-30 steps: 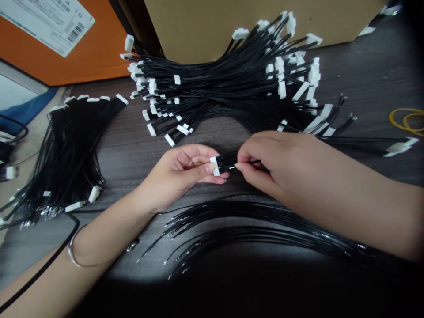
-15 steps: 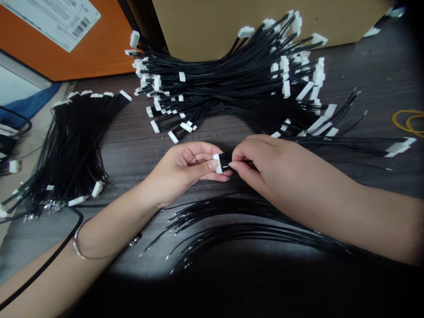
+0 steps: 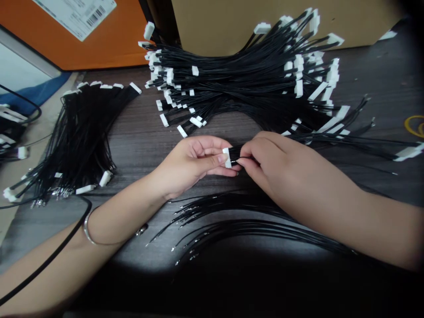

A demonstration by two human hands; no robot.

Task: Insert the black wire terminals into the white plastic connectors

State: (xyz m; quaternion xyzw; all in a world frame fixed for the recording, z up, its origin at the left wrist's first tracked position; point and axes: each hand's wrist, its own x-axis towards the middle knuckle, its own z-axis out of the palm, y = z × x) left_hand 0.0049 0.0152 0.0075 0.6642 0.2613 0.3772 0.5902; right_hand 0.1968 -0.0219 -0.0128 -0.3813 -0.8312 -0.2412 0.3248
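Between thumb and fingers, my left hand [image 3: 202, 161] holds a small white connector [image 3: 227, 157] with black wires running out of its right side. My right hand [image 3: 271, 163] is closed just right of it, pinching a thin black wire whose metal tip points at the connector. Whether that tip is inside the connector is too small to tell. Loose black wires [image 3: 251, 227] with bare metal ends lie below both hands. Behind them is a large pile of black cables [image 3: 225, 81] with white connectors at both ends.
A second bundle of black cables [image 3: 86, 128] lies at the left. An orange box [image 3: 109, 44] and a brown cardboard box [image 3: 218, 26] stand at the back. Yellow bands [image 3: 412, 126] lie at the right edge. A black cord crosses my left forearm.
The whole view has shifted, so things appear farther right and slightly higher. Both hands keep their grips, and the wire tip remains close to the connector.
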